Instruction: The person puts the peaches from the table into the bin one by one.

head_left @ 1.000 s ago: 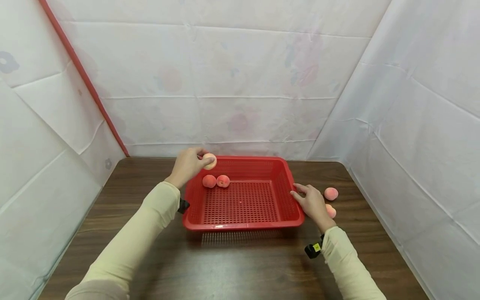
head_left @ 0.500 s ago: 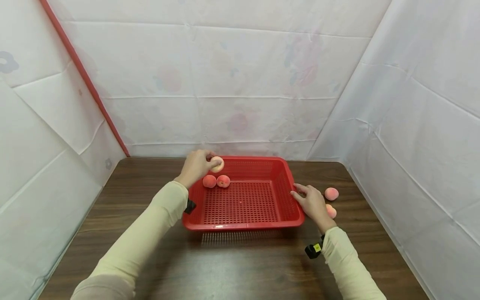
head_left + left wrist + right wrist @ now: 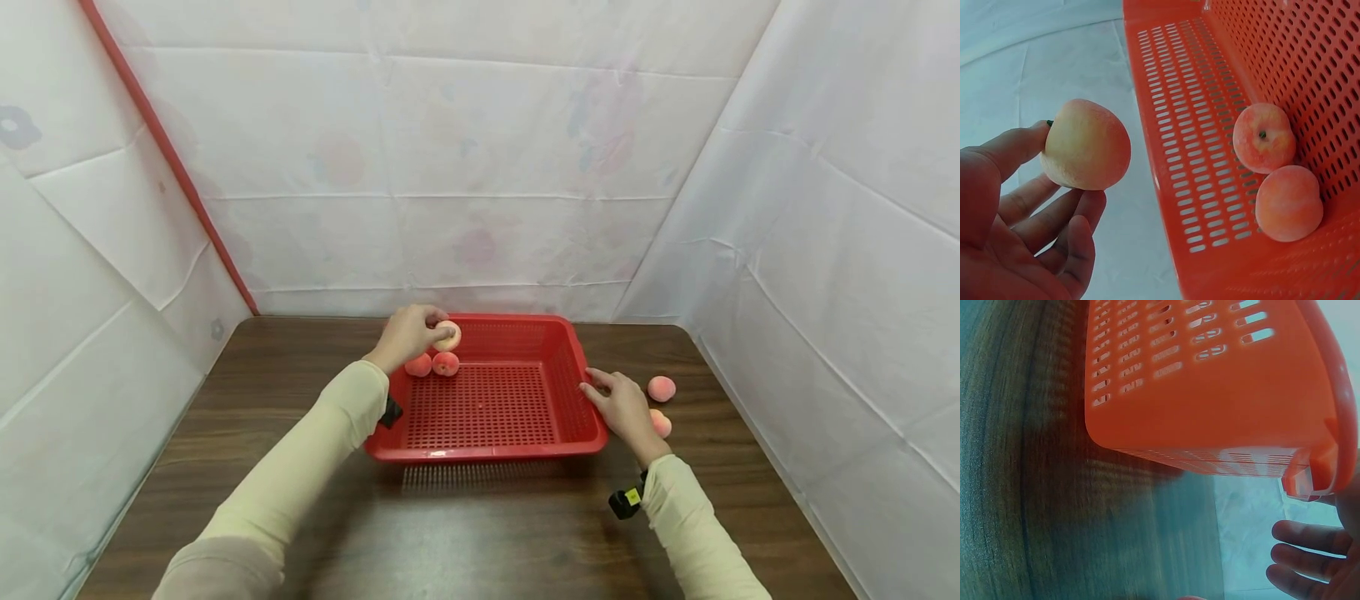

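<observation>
In the head view my left hand (image 3: 408,335) pinches a pale yellow-pink peach (image 3: 452,331) over the back left part of a red plastic basket (image 3: 487,454). The left wrist view shows that peach (image 3: 1088,147) held between thumb and fingertips, above the basket's rim level. Two redder peaches, one left (image 3: 417,365) and one right (image 3: 446,364), lie side by side inside the basket near its back left corner. My right hand (image 3: 622,407) holds the basket's right rim; in the right wrist view several of its fingers (image 3: 1310,559) extend outside the rim.
Two more peaches lie on the dark wooden table (image 3: 480,542) right of the basket: a pink one (image 3: 662,388) and a paler one (image 3: 660,423), partly behind my right hand. White patterned sheets (image 3: 480,167) wall the table's back and sides.
My left hand has moved right and slightly down with the peach, from over the basket's left rim to over its inside. My right hand and the basket have stayed in place.
</observation>
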Motion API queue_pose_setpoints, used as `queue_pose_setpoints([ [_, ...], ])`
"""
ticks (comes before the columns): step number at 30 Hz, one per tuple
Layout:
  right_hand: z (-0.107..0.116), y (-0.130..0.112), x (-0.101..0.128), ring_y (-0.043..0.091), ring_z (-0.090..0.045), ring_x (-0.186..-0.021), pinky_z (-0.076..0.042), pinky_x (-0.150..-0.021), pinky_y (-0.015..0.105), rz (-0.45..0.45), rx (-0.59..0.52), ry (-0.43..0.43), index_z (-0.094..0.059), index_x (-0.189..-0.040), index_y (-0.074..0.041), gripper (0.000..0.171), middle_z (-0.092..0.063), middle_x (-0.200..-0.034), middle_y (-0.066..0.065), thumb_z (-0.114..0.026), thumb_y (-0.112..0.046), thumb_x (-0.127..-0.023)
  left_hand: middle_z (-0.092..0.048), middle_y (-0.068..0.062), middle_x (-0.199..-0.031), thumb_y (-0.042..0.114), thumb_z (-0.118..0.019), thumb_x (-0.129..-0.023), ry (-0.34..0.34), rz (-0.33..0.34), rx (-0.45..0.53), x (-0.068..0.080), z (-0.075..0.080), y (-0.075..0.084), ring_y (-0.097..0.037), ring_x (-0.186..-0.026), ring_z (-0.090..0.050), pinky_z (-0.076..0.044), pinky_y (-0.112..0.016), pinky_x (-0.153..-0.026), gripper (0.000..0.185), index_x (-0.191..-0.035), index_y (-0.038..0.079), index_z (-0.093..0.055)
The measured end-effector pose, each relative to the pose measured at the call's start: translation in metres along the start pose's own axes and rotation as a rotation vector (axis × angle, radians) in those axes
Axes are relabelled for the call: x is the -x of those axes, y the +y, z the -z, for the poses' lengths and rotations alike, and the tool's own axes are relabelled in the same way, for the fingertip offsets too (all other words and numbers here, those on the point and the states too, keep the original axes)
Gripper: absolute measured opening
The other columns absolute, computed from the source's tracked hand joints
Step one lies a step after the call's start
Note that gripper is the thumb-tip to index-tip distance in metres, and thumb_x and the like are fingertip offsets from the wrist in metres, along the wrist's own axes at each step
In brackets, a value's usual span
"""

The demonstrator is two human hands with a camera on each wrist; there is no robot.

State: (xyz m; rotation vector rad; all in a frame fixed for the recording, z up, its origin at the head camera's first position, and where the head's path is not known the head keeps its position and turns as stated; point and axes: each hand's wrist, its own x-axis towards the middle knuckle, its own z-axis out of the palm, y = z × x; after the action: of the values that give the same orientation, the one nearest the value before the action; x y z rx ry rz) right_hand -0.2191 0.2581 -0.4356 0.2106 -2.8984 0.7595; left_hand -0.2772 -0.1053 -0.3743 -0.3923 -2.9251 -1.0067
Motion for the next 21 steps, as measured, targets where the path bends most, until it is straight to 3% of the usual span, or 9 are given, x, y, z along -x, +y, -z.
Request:
queue_pose_setpoints([
  [8,0.001,-0.001,-0.001,0.031,-0.064,-0.095,-0.053,-0.083,0.048,-0.003,0.014,0.0,-0.063,-0.129,-0.007,0.044,-0.07,-0.103,0.015,-0.065,-0.032,-0.093,-0.07,-0.011,-0.113,0.032,-0.065,-0.093,-0.038,0.026,0.035,-0.004,-0.006,-0.002,-0.025,-0.094,-0.065,-0.052,-0.042,-0.087,0.037,-0.119,0.005,-0.068],
  [21,0.0,-0.002,0.001,0.031,-0.064,-0.096,-0.052,-0.085,0.049,-0.005,0.01,0.003,-0.063,-0.129,-0.007,0.043,-0.071,-0.105,0.015,-0.065,-0.031,-0.094,-0.069,-0.01,-0.116,0.03,-0.066,-0.093,-0.101,0.024,0.029,-0.009,-0.016,-0.004,-0.026,-0.102,-0.064,-0.052,-0.04,-0.087,0.034,-0.118,0.007,-0.068],
])
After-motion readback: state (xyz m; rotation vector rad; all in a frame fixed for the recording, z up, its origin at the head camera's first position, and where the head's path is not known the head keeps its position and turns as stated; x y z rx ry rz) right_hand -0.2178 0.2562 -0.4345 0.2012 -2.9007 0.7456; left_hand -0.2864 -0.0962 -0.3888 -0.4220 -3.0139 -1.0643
